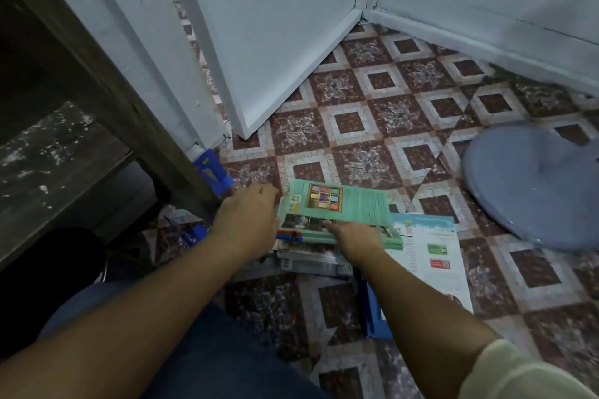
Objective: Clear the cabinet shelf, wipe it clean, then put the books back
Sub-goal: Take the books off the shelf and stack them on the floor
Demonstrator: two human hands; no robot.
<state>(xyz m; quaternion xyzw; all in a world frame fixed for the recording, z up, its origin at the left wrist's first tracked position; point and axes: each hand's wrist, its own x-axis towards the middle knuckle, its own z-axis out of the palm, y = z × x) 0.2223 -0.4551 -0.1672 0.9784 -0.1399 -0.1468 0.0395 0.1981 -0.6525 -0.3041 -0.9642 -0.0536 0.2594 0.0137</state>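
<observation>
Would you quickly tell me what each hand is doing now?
Left hand: grips the green book at its left edge.
Right hand: pinches its near edge.

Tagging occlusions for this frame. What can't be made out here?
Head view only:
- Left hand: fingertips behind the green book's left edge; grip unclear.
- Lower books in the stack: covered by the green book and right hand; count unknown.
- Cabinet shelf: dark, cut by left edge; cleanliness unclear.
- Grey round base: cut by right edge.
- White booklet print: too small.
</observation>
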